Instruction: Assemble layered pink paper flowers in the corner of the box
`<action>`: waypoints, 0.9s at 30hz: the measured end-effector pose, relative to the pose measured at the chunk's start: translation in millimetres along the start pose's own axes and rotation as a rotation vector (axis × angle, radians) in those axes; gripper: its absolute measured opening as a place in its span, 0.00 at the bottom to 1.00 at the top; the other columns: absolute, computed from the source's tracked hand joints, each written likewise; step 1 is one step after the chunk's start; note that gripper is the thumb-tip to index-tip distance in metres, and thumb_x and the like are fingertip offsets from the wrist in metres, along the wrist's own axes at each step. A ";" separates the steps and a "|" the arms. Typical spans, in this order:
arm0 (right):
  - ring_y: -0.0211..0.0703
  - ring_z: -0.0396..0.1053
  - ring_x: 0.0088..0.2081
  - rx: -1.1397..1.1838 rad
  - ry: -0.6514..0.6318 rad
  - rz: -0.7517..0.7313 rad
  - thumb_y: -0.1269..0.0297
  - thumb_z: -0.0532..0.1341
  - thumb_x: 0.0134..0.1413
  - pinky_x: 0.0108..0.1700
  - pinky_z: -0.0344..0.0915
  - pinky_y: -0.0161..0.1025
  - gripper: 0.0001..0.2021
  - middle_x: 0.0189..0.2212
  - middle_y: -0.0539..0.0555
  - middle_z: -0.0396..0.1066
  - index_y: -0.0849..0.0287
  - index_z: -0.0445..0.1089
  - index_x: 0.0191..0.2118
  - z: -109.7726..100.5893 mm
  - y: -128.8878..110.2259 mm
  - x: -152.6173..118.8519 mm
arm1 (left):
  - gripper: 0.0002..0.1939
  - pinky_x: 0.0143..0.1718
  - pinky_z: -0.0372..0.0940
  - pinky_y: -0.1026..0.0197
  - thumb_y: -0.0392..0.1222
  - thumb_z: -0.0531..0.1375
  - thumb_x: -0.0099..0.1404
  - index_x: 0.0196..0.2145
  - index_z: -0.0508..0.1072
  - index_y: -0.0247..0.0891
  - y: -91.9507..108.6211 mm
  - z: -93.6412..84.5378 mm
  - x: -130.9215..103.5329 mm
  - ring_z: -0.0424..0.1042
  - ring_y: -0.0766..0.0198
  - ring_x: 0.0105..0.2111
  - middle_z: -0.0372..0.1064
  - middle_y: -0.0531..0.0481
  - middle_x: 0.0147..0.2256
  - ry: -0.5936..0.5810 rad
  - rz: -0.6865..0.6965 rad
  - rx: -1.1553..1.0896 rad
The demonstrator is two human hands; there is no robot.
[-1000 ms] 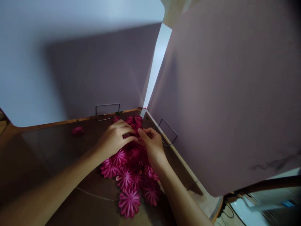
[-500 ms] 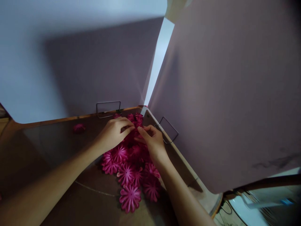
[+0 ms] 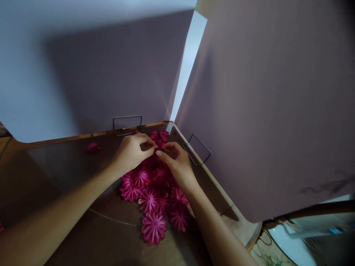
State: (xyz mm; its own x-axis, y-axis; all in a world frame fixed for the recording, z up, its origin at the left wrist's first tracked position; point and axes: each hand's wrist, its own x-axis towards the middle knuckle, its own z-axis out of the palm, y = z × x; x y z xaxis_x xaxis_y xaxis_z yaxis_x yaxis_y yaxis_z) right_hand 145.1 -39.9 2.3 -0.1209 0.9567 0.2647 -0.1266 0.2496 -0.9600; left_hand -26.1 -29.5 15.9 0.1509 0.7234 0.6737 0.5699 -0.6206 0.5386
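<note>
My right hand is closing in on my left hand; left fingers are pressing together, right ones parting slightly, holding what I can't tell, above pink flowers covering the bench's far middle.

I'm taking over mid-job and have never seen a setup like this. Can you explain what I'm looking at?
There is no robot here: you see a person's bare left hand and right hand, filmed by one camera worn on the head, looking forward and down. On the dark tabletop lies a cluster of pink flower-like pieces, with a separate pink piece off to the left. Behind them stand two large pale panels, one left and one right. The hands' fingertips are close together over the cluster; whether they pinch a piece is too small and dim to tell.
</note>
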 end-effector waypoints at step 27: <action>0.42 0.73 0.41 -0.210 0.011 -0.190 0.63 0.66 0.51 0.44 0.68 0.38 0.11 0.39 0.51 0.72 0.55 0.67 0.40 -0.4 0.9 -1.8 | 0.05 0.44 0.64 0.55 0.36 0.57 0.65 0.33 0.73 0.38 2.6 0.8 -0.2 0.72 0.58 0.39 0.74 0.48 0.35 -0.092 0.057 0.099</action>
State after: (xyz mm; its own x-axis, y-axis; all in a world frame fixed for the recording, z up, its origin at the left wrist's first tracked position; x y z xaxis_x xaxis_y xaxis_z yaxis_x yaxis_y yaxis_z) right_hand 145.6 -41.3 0.9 -0.1040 0.8909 0.4421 0.0611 0.4494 -0.8912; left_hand -24.0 -31.1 16.8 0.2567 0.7153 0.6500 0.6343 -0.6321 0.4450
